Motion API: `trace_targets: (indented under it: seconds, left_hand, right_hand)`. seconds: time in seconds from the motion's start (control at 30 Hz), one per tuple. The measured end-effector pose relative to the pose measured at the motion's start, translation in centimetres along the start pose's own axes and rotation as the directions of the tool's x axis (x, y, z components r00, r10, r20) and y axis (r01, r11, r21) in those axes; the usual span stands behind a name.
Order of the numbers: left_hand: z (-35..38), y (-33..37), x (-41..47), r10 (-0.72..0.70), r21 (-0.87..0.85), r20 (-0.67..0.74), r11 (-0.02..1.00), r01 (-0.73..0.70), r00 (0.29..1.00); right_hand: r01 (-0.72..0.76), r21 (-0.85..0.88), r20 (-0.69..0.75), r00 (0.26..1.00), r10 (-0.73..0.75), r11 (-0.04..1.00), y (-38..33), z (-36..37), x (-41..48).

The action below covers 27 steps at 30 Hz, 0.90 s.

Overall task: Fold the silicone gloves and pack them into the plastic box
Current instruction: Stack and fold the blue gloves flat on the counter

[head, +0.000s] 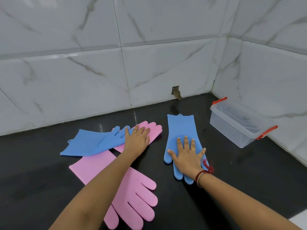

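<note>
Several silicone gloves lie flat on the black counter [232, 176]. A blue glove [181, 130] lies cuff toward the wall, and my right hand [186, 155] rests flat on its palm, fingers spread. To the left, a second blue glove [88, 142] lies across a pink glove [155, 130]; my left hand [137, 137] presses flat where they overlap. Another pink glove [132, 196] lies nearest me, partly under my left forearm. The clear plastic box [232, 128] with red latches stands open at the right, holding no glove.
White marbled tiles [83, 72] close off the back and right sides, meeting in a corner behind the box. A small hole in the tile [176, 92] sits at counter level. A lighter surface [299, 218] shows at the lower right edge.
</note>
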<state>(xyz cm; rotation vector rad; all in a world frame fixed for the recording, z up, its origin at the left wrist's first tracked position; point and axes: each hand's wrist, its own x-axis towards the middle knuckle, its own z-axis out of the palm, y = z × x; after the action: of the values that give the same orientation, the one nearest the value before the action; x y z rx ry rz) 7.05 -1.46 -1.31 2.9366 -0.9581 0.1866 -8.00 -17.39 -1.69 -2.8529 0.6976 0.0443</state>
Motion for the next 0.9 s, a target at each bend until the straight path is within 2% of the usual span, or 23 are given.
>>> trace_targets:
  seconds: [0.17, 0.37, 0.43, 0.5, 0.57, 0.63, 0.7, 0.8, 0.9]
  left_hand:
    - [0.5, -1.4, 2.5, -0.112, 0.044, 0.061, 0.993, 0.11, 0.992]
    - [-0.2, -1.8, 3.3, -0.166, 0.147, 0.065, 0.977, 0.155, 0.984]
    - [-1.0, -1.1, 3.1, -0.091, 0.235, 0.013, 0.968, 0.086, 0.996]
    - [-2.1, 0.1, 2.7, 0.044, 0.25, -0.065, 0.968, -0.026, 0.997]
    - [-3.2, 2.2, 1.7, 0.152, 0.149, -0.163, 0.981, -0.127, 0.975]
    - [-3.6, 4.4, 0.0, 0.157, -0.033, -0.225, 0.985, -0.168, 0.962]
    - [-3.5, 6.5, -1.8, 0.092, -0.208, -0.135, 0.971, -0.119, 0.987]
    - [-2.5, 8.5, -3.4, 0.013, -0.19, 0.104, 0.982, 0.007, 0.995]
    - [-2.6, 9.2, -3.5, -0.035, -0.218, 0.207, 0.973, 0.081, 0.978]
  right_hand:
    - [-0.003, -0.011, 0.003, 1.0, 0.003, 1.0, -0.8, 0.1, 0.9]
    - [0.018, -0.02, 0.026, 0.999, -0.018, 1.0, -1.6, -0.3, 1.5]
    - [0.033, -0.048, 0.029, 0.999, -0.032, 0.998, -1.3, -0.9, 1.3]
    - [0.045, -0.071, 0.032, 0.999, -0.043, 0.996, -0.9, -1.8, 1.0]
    - [0.107, -0.104, 0.022, 0.994, -0.106, 0.989, -0.1, -2.9, 0.7]
    - [0.212, -0.127, 0.012, 0.977, -0.213, 0.969, 1.1, -3.9, 0.6]
    - [0.289, -0.098, 0.03, 0.957, -0.287, 0.952, 3.0, -5.0, 0.8]
    - [0.411, -0.106, 0.086, 0.911, -0.404, 0.905, 5.8, -6.1, 1.1]
    - [0.488, -0.115, 0.137, 0.87, -0.473, 0.865, 7.2, -6.4, 1.1]
